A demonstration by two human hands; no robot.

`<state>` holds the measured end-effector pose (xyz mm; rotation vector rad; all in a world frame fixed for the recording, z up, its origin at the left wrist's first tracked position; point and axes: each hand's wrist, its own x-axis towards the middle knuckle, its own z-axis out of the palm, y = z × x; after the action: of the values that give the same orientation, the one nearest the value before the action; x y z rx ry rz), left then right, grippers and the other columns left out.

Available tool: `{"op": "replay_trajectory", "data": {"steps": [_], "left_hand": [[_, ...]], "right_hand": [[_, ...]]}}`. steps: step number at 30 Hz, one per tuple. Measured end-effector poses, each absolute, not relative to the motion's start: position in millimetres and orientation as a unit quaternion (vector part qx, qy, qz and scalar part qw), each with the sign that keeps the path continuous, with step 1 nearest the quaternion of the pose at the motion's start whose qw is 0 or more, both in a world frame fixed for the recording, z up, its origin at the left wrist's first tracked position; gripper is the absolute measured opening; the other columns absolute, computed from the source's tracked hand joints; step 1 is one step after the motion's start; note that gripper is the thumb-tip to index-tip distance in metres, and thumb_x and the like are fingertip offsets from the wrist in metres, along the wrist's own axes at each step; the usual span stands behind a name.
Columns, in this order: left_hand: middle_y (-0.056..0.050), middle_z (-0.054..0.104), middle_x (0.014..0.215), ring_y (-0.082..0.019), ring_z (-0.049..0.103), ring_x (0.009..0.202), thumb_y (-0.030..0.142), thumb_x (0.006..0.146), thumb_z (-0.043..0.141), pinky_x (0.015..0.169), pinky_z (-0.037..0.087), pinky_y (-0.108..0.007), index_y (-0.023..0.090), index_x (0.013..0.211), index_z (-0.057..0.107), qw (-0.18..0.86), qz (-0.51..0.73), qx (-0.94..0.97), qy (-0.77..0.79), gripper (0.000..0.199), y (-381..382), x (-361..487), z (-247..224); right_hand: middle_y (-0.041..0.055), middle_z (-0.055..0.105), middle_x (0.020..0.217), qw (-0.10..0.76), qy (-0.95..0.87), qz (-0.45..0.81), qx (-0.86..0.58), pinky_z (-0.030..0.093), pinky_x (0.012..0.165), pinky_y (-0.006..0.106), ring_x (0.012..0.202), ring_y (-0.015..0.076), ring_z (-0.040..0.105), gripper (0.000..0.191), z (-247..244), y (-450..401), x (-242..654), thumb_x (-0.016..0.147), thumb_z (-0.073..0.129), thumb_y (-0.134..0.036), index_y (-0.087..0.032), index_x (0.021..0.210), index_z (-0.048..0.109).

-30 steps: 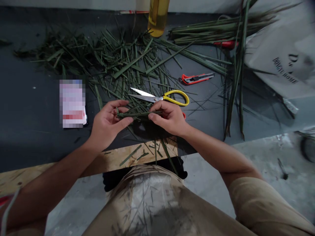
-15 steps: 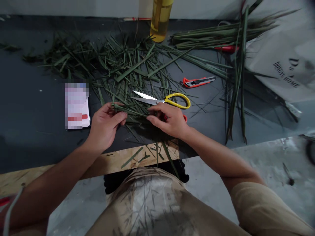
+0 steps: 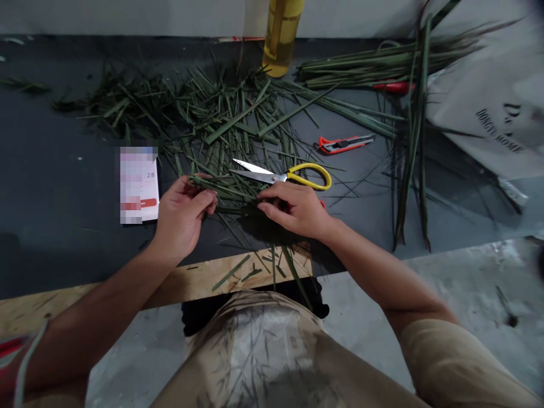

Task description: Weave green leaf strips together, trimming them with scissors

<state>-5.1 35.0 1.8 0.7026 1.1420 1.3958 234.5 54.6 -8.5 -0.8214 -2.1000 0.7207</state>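
Note:
Thumb and fingers of my left hand (image 3: 182,218) are closed on one end of narrow green leaf strips (image 3: 232,186). From there the strips run rightward to my right hand (image 3: 300,211), whose thumb and fingers are bent in a pinch at the other end. Just above the right hand lie scissors (image 3: 277,178) with yellow handles, blades apart and pointing left. Part of a red object (image 3: 322,203) shows beside the right hand, mostly hidden under it. Behind both hands spreads a loose pile of cut green leaf pieces (image 3: 221,110).
A phone (image 3: 147,187) lies left of my left hand. An orange utility knife (image 3: 344,144) rests to the right. Farther back stand a bottle of yellow liquid (image 3: 282,42) and a bundle of long leaves (image 3: 352,65), with a printed bag (image 3: 476,102) beyond. Scraps lie on the wooden edge (image 3: 187,277).
The whole view has shifted slightly, so things sit a little farther right. Both hands keep nearly the same pose, the right fingers slightly farther from the left hand.

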Motion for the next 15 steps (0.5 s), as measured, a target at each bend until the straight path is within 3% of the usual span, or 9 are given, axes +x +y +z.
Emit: {"op": "replay_trajectory", "data": {"steps": [11,15], "left_hand": [[0.001,0.068,0.074,-0.01,0.059,0.06,0.011,0.061,0.086,0.05,0.046,-0.021,0.022,0.084,0.077,0.573,0.571,0.329,0.487,0.027,32.1,-4.3,-0.7],[0.001,0.073,0.083,-0.01,0.059,0.062,0.015,0.067,0.089,0.052,0.048,-0.022,0.025,0.086,0.079,0.536,0.574,0.372,0.494,0.024,29.5,-7.7,-6.6]], "right_hand": [[0.002,0.07,0.08,0.35,-0.838,0.272,-0.319,0.046,0.065,0.023,0.064,0.0094,0.057,0.016,-11.5,55.3,235.0,0.099,0.068,-0.029,-0.015,0.098,0.074],[0.0021,0.07,0.08,0.378,-0.824,0.268,-0.326,0.047,0.065,0.024,0.064,0.0097,0.057,0.021,-9.8,54.9,233.9,0.097,0.073,-0.035,-0.014,0.098,0.075]]}}
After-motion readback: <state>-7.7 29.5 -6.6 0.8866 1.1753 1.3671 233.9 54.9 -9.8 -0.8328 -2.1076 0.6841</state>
